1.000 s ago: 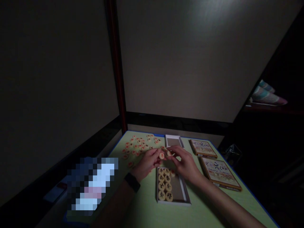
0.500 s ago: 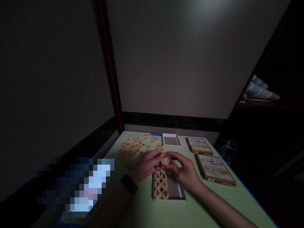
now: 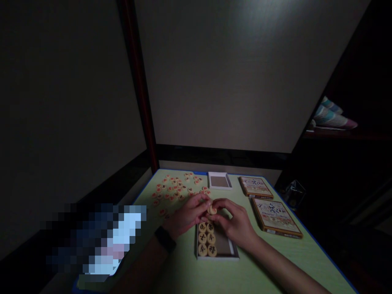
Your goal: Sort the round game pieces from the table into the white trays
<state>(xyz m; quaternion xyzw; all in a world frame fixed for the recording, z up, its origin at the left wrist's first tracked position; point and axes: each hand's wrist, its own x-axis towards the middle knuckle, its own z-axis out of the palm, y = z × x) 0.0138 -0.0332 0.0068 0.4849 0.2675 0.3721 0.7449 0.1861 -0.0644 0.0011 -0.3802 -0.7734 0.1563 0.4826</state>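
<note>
Left hand (image 3: 190,212) and right hand (image 3: 237,220) have drawn together over the far end of the tray (image 3: 221,246)

A second ago the fingertips stood slightly apart, just beyond the tray; now they meet, hiding its far end. Each grip is nearly closed, thumb and fingers pinching a red-marked piece (image 3: 212,209) held between both hands. Whether another piece sits beneath it, I cannot tell.

Below, six black-marked pieces (image 3: 202,238) show in two columns along the tray's left side. Beyond the left hand, loose pieces (image 3: 175,188) lie scattered on the tabletop (image 3: 226,277), most marked red, some black. A second tray (image 3: 219,182) lies beyond the hands. To the right are a larger box (image 3: 277,216) and, just behind it, a smaller-looking box (image 3: 255,187). A dark watch (image 3: 165,239) circles the left wrist.
</note>
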